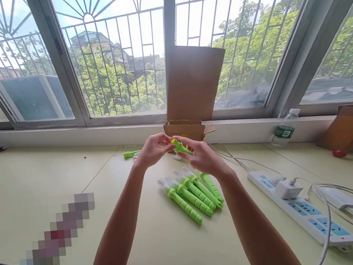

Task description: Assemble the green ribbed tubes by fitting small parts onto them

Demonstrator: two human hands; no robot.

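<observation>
Above the table, both hands hold a short green plastic tube (182,147) with a yellow collar. My left hand (153,150) pinches at its yellow end, while my right hand (200,154) has fingers closed around the green body. Below them lie several finished-looking green sticks (185,205), side by side at a slant, with ringed grooves, yellow bands and clear tips. Partly behind my right wrist is another green tube (212,186). To the left of my left hand, a further green piece (130,154) rests beside small clear parts, partly hidden.
An open cardboard box (184,127) stands against the window ledge behind my hands. On the right are a white power strip (303,208) with chargers and looping cables, a plastic bottle (284,130) and a brown carton (349,129). A pixelated patch covers the left front.
</observation>
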